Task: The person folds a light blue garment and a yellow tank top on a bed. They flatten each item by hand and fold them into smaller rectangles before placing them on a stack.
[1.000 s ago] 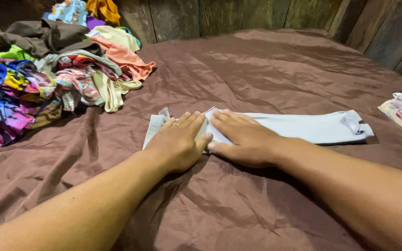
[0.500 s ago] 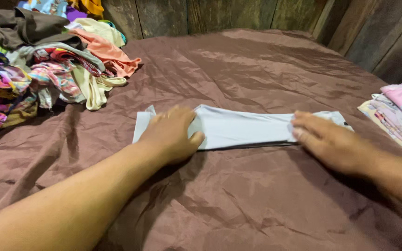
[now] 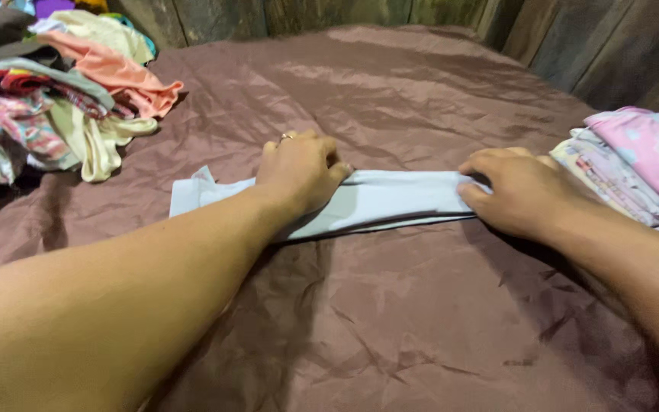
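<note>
While folded, pale cloth (image 3: 390, 200) under hands (image 3: 299, 174)
</note>
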